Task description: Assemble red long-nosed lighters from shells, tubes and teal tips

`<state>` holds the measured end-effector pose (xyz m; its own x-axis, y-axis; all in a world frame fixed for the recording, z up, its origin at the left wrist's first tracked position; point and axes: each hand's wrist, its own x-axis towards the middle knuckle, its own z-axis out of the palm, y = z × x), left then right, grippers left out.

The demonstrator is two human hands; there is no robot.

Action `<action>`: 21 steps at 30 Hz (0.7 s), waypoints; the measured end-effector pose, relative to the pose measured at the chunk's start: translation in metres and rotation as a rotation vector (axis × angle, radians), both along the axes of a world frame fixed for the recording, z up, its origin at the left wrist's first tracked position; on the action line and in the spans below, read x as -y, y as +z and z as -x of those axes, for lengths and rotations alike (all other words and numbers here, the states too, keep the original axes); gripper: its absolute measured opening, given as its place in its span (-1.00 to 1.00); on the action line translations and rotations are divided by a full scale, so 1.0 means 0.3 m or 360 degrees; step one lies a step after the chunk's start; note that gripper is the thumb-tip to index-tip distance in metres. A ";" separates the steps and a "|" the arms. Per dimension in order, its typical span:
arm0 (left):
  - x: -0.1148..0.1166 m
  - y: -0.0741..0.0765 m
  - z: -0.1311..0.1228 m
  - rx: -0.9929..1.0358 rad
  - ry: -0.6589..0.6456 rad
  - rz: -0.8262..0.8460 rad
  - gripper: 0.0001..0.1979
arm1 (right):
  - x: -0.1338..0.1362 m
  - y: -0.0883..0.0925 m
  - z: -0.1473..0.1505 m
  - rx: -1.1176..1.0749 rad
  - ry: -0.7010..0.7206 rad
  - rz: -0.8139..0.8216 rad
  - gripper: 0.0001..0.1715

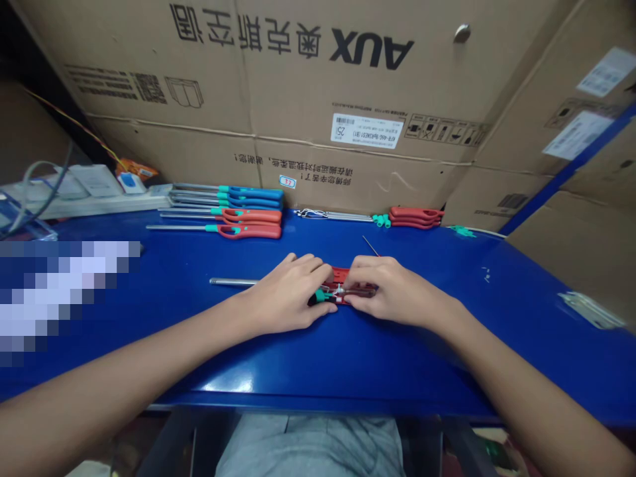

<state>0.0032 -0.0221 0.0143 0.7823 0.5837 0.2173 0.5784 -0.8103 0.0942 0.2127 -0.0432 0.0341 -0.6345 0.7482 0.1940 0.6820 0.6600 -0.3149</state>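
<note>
Now, left hand: its fingers are closed on the lighter, right at the green ring.
Right hand: its fingers pinch the red handle end, just beside the left hand.
Lighter: it lies flat on the bench, in the middle, near the person. Its handle looks open, with small metal bits showing.
Rod: this thin metal part sticks out to the left, past the left hand.
What could go wrong: I think the small bits could pop out and roll off if the fingers press too hard or slip. The rod could swing if the left hand lets go.
Wire: it lies loose just behind the right hand. A wrist could knock it away.
Behind: blue lighters and red lighters lie in rows at the back left. One more pile lies at the back right.
In the way: nothing sits between the hands and the lighter. Big boxes stand close behind the bench.
</note>
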 end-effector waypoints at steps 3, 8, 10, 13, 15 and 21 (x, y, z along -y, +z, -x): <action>-0.001 -0.002 0.002 -0.0001 0.0004 0.0001 -0.72 | -0.002 0.002 0.000 0.0010 -0.0033 0.0022 -0.95; -0.003 -0.003 0.002 0.0003 0.0003 0.0016 -0.71 | -0.004 0.002 -0.001 0.0025 -0.0029 0.0022 -0.92; -0.003 -0.003 0.002 0.0010 0.0004 0.0019 -0.71 | -0.003 0.002 -0.002 0.0038 -0.0024 0.0005 -0.92; -0.003 -0.003 0.002 0.0028 -0.0005 0.0021 -0.71 | -0.001 0.003 -0.002 0.0049 -0.0022 -0.0035 -0.92; -0.004 -0.004 0.002 0.0031 -0.0004 0.0022 -0.72 | 0.000 0.004 -0.003 0.0049 -0.0009 -0.0044 -0.92; -0.004 -0.007 0.004 0.0039 -0.0017 0.0003 -0.72 | 0.001 0.014 -0.004 -0.0009 0.0031 -0.0023 -0.87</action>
